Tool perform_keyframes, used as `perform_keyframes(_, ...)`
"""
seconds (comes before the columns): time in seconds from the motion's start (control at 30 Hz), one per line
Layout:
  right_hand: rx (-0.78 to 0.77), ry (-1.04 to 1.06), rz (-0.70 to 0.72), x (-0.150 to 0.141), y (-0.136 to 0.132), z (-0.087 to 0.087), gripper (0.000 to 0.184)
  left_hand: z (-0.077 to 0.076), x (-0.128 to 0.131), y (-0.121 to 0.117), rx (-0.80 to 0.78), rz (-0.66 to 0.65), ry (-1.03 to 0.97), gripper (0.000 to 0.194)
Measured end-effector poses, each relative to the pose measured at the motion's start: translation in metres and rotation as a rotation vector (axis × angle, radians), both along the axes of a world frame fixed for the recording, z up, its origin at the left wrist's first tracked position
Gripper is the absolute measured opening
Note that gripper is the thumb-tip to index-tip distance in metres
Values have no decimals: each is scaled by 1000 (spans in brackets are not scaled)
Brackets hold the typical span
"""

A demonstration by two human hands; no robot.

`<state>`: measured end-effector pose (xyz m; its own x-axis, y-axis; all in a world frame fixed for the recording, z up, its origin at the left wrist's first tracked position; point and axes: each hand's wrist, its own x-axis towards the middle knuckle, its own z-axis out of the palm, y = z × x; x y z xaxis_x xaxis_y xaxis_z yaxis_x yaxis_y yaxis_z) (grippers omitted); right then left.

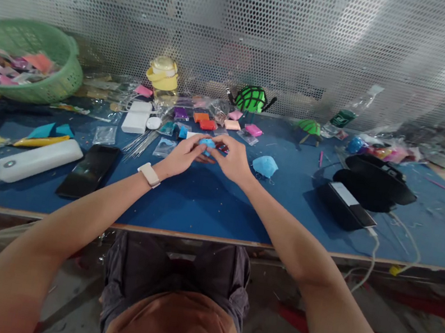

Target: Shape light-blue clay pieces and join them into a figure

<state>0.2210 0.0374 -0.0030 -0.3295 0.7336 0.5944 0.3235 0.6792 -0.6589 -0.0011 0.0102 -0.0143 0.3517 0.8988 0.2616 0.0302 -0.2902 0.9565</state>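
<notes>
My left hand (181, 155) and my right hand (232, 160) meet at the middle of the blue table (207, 204). Together they pinch a small light-blue lump of clay (208, 143) between their fingertips. A pale band sits on my left wrist (149, 174). A second light-blue lump (265, 166), shaped like a shallow dome, lies on the table just right of my right hand. Small red, orange, pink and purple clay blocks (207, 123) lie just beyond my hands, some in clear bags.
A green basket (55, 79) of scraps stands far left. A white power bank (38, 159) and black phone (89, 170) lie front left. Black cases (369, 182) sit at right. Green dome figures (251, 99) and a yellow jar (163, 74) stand by the perforated screen.
</notes>
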Motion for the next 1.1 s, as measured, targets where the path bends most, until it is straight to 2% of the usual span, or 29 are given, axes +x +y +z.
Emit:
perform_keyframes(0.17, -8, 117, -98, 17, 12, 15, 59, 9, -1, -3, 63, 23, 21, 38)
perform_keyframes(0.27, 9, 224, -192, 28, 17, 22, 61, 10, -3, -3, 78, 32, 17, 35)
perform_keyframes(0.37, 45, 334, -258, 30, 17, 22, 62, 8, -4, -3, 59, 27, 4, 41)
perform_keyframes(0.43, 61, 328, -214, 24, 13, 17, 66, 6, -2, -3, 41, 6, -6, 48)
perform_keyframes(0.5, 20, 272, -89, 13, 7, 9, 72, 5, 1, -3, 30, -22, -21, 53)
perform_keyframes(0.57, -65, 184, 49, 2, 0, 1, 76, 4, 3, -3, 27, -41, -43, 51)
perform_keyframes(0.63, -82, 134, 90, -6, -5, -6, 73, 3, 5, -2, 24, -47, -72, 45)
perform_keyframes(0.73, -57, 98, 57, -9, -9, -9, 56, 2, 4, -1, 15, -67, -98, 41)
perform_keyframes(0.83, -26, 66, -7, -4, -10, -7, 34, 2, 3, -2, 20, -84, -85, 50)
perform_keyframes(0.9, -3, 45, -26, -2, -10, -5, 28, 2, 2, -4, 44, -65, -62, 60)
perform_keyframes(1.0, 28, 23, -18, -2, -11, -4, 34, 3, 2, -5, 92, -6, -35, 71)
perform_keyframes(1.1, 55, 7, 10, -4, -14, -4, 53, 3, -1, -2, 121, 50, -30, 66)
